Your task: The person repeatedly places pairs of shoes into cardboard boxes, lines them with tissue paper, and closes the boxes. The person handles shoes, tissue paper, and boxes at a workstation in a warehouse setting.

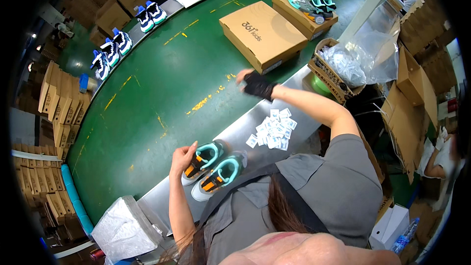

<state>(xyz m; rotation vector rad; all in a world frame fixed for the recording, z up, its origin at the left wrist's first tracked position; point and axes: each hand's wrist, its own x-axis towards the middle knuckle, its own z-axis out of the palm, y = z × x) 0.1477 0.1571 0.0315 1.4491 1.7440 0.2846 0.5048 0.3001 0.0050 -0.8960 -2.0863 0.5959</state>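
Note:
A pair of kids' sneakers with teal collars, black-and-orange tongues and pale toes stands on the metal ledge in front of me. My left hand point(183, 160) is bent around the collar edge of the left sneaker point(196, 163); part of its fingers is hidden. The right sneaker point(218, 176) stands beside it, untouched. My right hand point(257, 85), in a black fingerless glove, hovers over the green belt, just short of a closed cardboard shoebox point(263, 34). Its fingers are smeared by motion. A loose heap of small white sachets point(273, 130) lies on the ledge below my right forearm.
A second box point(304, 14) carries another pair of sneakers on top. At right, a carton point(338, 66) holds a plastic bag of white sachets, beside a pale post. Blue-and-white sneakers point(113, 51) line the far ledge, where another person stands. White wrapping paper point(125, 228) sits lower left.

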